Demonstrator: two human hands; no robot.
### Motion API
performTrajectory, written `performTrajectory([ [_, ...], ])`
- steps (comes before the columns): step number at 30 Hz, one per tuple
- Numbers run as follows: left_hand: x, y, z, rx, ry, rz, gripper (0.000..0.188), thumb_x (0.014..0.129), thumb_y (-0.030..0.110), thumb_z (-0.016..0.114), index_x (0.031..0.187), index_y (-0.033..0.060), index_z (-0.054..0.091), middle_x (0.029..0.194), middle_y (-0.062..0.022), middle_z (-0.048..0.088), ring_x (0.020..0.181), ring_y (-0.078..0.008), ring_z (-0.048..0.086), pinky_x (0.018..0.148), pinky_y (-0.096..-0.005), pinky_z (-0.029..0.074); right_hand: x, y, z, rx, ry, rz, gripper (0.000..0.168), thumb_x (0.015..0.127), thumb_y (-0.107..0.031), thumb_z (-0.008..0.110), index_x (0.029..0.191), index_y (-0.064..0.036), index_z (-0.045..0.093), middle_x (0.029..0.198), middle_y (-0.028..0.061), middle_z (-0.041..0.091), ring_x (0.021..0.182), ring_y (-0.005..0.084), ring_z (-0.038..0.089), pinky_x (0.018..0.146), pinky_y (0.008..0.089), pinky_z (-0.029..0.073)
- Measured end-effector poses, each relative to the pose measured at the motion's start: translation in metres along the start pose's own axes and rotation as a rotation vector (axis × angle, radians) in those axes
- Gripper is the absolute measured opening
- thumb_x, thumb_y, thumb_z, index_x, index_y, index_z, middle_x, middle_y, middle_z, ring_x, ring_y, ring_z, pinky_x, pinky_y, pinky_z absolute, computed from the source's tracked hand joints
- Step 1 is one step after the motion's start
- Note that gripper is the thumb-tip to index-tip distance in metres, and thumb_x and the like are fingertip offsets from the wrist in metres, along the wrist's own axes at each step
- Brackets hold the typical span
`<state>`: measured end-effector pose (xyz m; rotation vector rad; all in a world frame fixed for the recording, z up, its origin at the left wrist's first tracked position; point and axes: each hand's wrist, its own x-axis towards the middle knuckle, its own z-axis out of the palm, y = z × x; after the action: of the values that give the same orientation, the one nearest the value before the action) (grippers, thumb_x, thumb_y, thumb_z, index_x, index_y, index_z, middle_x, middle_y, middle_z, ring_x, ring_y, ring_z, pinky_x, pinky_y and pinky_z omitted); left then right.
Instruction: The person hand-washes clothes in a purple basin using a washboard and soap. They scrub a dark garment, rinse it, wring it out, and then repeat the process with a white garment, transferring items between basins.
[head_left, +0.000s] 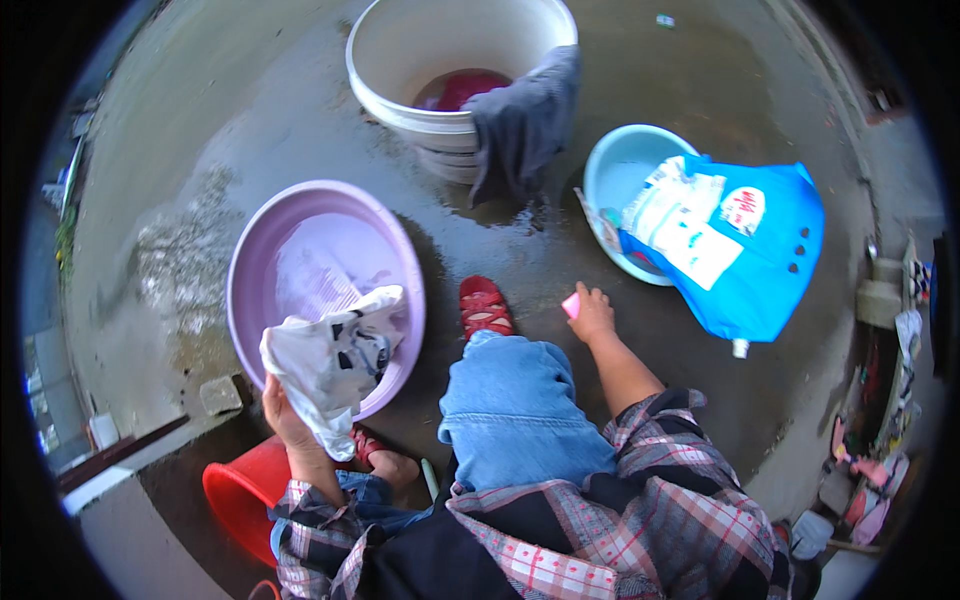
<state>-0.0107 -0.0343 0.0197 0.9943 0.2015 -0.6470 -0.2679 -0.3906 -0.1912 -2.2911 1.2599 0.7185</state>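
Observation:
My left hand (289, 424) holds a wet white cloth (322, 360) with dark printed marks, its far end draped into a purple plastic basin (247, 247). Shallow water and a ribbed washboard surface (330, 292) show inside that basin. My right hand (595, 315) grips a small pink bar, probably soap (572, 305), out over the wet ground. Right of that hand, a light blue basin (604, 161) carries a large blue plastic pouch (772, 262) with a white spout, lying across its rim. The pouch bears writing.
A tall white bucket (375, 97) with red contents stands ahead, a dark grey cloth (525, 120) hung over its rim. A red bucket (247, 480) lies tipped at my left. A stone block (220, 396) is near the purple basin. Shelves with shoes (870, 487) line the right.

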Motion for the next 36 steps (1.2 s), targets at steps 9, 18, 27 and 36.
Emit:
performTrajectory([
  [9, 0.011, 0.003, 0.019, -0.125, 0.035, 0.024, 0.054, 0.084, 0.021, 0.046, 0.134, 0.0042, 0.035, 0.132, -0.0188, 0.044, 0.12, -0.0341, 0.045, 0.104, -0.0457, 0.033, 0.015, 0.014, 0.042, -0.181, 0.101, -0.103, 0.069, 0.071, -0.001, 0.061, 0.134, -0.018, 0.038, 0.12, 0.0118, 0.04, 0.115, 0.031, 0.04, 0.093, 0.0433, 0.039],
  [18, 0.012, 0.001, 0.028, -0.075, -0.037, 0.061, 0.052, 0.086, 0.021, 0.045, 0.135, 0.0044, 0.035, 0.135, -0.0156, 0.041, 0.123, -0.0308, 0.041, 0.105, -0.042, 0.031, 0.008, -0.004, 0.02, -0.052, 0.126, 0.235, 0.063, 0.067, -0.012, 0.069, 0.125, -0.016, 0.044, 0.115, 0.0137, 0.048, 0.109, 0.0314, 0.05, 0.089, 0.0437, 0.043],
  [27, -0.002, -0.004, 0.038, -0.21, -0.101, 0.082, 0.052, 0.086, 0.02, 0.044, 0.135, 0.0076, 0.035, 0.135, -0.0141, 0.041, 0.122, -0.0316, 0.042, 0.103, -0.0453, 0.033, -0.012, -0.191, -0.102, 1.26, -0.31, -0.53, 0.047, 0.068, -0.003, 0.066, 0.112, -0.008, 0.049, 0.099, 0.0074, 0.052, 0.088, 0.0193, 0.054, 0.075, 0.0323, 0.049],
  [36, -0.002, 0.013, 0.047, -0.399, -0.172, 0.405, 0.064, 0.091, 0.055, 0.034, 0.131, 0.0052, 0.039, 0.124, -0.01, 0.05, 0.115, -0.0244, 0.048, 0.098, -0.0387, 0.038, -0.185, -0.38, -0.126, 0.545, 0.088, -1.053, 0.045, 0.079, -0.034, 0.055, 0.114, -0.007, 0.048, 0.102, 0.0275, 0.049, 0.096, 0.0439, 0.051, 0.084, 0.0465, 0.043],
])
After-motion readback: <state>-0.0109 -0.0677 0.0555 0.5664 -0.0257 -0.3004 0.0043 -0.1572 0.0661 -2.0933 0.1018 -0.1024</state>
